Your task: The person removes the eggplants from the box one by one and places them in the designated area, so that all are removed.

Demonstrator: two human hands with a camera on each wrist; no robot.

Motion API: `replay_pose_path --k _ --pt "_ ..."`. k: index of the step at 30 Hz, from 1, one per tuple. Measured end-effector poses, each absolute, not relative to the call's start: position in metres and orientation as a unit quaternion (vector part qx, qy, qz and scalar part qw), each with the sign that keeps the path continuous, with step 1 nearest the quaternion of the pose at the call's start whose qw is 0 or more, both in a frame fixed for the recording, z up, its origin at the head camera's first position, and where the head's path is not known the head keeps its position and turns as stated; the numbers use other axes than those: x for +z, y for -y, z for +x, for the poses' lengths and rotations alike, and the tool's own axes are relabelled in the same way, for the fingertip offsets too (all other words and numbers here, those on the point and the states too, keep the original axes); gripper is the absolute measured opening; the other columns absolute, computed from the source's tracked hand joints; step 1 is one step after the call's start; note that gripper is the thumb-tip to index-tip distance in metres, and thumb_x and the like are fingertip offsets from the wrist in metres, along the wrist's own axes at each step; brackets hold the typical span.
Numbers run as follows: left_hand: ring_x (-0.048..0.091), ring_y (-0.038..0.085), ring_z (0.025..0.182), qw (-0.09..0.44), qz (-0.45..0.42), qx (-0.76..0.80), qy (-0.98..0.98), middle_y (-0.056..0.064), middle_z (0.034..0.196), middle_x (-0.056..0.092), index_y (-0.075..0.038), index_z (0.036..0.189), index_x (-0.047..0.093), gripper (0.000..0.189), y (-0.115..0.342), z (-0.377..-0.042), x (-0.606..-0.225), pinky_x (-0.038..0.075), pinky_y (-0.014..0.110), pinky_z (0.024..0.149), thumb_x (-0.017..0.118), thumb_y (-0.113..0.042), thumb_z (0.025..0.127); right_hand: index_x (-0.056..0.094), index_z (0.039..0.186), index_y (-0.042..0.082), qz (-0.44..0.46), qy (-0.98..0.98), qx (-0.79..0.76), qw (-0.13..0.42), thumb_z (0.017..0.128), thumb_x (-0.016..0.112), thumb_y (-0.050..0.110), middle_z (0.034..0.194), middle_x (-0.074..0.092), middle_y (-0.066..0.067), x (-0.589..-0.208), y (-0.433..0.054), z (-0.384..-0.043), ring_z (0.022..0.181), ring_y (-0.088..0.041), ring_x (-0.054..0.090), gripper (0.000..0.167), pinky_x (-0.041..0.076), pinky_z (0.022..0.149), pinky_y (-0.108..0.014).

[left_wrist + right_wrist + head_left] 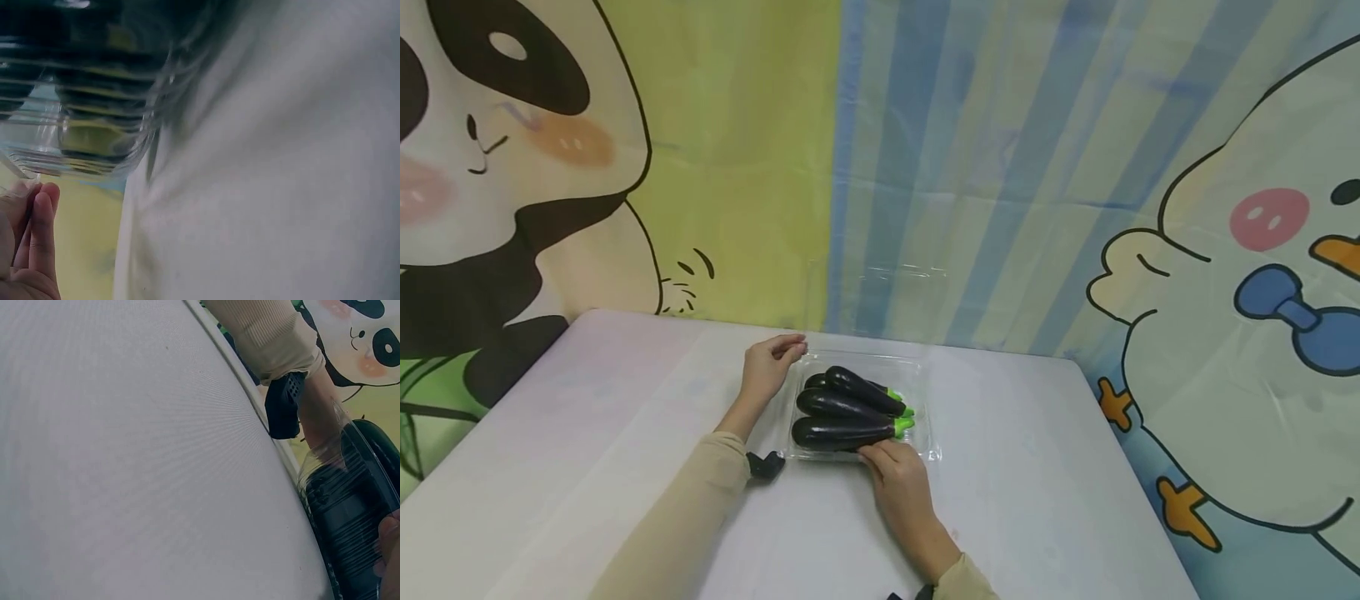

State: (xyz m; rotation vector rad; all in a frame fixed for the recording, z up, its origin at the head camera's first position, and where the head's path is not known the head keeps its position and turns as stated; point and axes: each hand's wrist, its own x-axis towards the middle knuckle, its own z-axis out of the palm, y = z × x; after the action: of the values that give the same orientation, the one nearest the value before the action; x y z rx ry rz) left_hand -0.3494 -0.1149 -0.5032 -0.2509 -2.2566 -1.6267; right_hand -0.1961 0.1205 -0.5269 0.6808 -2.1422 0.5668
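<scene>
Head view: tray (912,375) on white table (1015,467), cartoon backdrop (970,167).

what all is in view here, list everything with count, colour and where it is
eggplants: at least four, black-purple with green stem ends, in the container
plastic container: one, clear, on the table
raised lid: one, clear and faint, upright behind the container
table: one, white, under the container
backdrop: yellow-green and striped blue, behind the table
cartoon panda: one, black and white, backdrop's left
cartoon bird: one, white with blue bow, backdrop's right
wrist devices: two, black, at the wrists
sleeves: two, beige, on the forearms
left hand: one, bare, container's far left corner
right hand: one, bare, container's near edge
</scene>
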Motion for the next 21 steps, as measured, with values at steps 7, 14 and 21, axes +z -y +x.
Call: replay_pose_path --k 7,14,21 --pt "0.069 0.001 0.076 0.137 -0.060 -0.636 0.757 0.021 0.098 0.072 0.003 0.104 0.070 0.027 0.1110 -0.3531 -0.5103 0.056 0.014 0.070 0.068 -0.018 0.088 0.073 0.082 0.014 0.269 0.849 0.219 0.398 0.078 0.073 0.017 0.077 0.067 0.007 -0.5275 -0.1212 -0.1961 0.069 -0.009 0.061 0.004 0.049 0.065 -0.022" --pt "0.067 -0.005 0.073 0.112 -0.044 -0.676 0.727 0.028 0.102 0.068 0.009 0.108 0.067 0.030 0.1095 -0.3534 -0.5128 0.056 0.017 0.072 0.067 -0.015 0.089 0.073 0.083 0.014 0.272 0.848 0.224 0.396 0.078 0.073 0.016 0.079 0.068 0.007 -0.5275 -0.1213 -0.1958 0.071 -0.009 0.062 0.005 0.050 0.066 -0.022" --pt "0.068 -0.002 0.072 0.083 -0.030 -0.697 0.711 0.032 0.106 0.065 0.011 0.110 0.065 0.031 0.1096 -0.3546 -0.5090 0.056 0.016 0.072 0.066 -0.011 0.089 0.073 0.084 0.014 0.274 0.848 0.218 0.397 0.079 0.073 0.015 0.081 0.069 0.006 -0.5261 -0.1209 -0.1980 0.074 -0.010 0.063 0.005 0.051 0.067 -0.023"
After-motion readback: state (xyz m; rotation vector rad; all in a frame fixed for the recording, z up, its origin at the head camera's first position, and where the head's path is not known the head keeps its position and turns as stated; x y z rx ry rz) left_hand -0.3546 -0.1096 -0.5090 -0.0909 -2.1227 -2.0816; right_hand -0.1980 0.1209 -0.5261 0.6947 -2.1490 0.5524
